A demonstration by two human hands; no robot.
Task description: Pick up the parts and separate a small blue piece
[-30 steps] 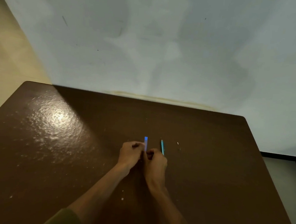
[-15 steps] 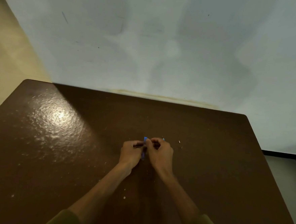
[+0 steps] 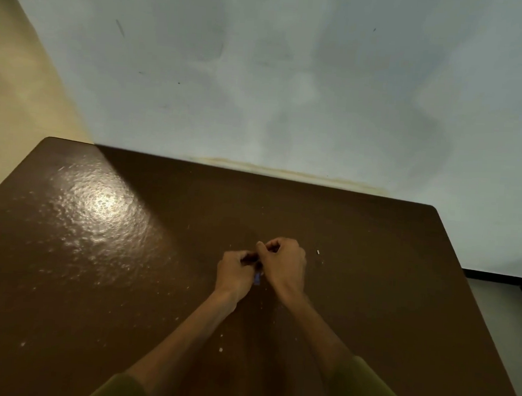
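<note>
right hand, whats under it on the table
Only a small blue piece shows, between the right hand and left hand, above the brown table. Anything else under the curled fingers is covered.

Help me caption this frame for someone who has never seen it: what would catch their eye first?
Two hands meet over the middle of a dark brown table: the left hand and right hand have their fingers curled together round a small blue piece that peeks out between them. A bright glare shines on the table's left part. A tiny white speck lies right of the hands.
</note>
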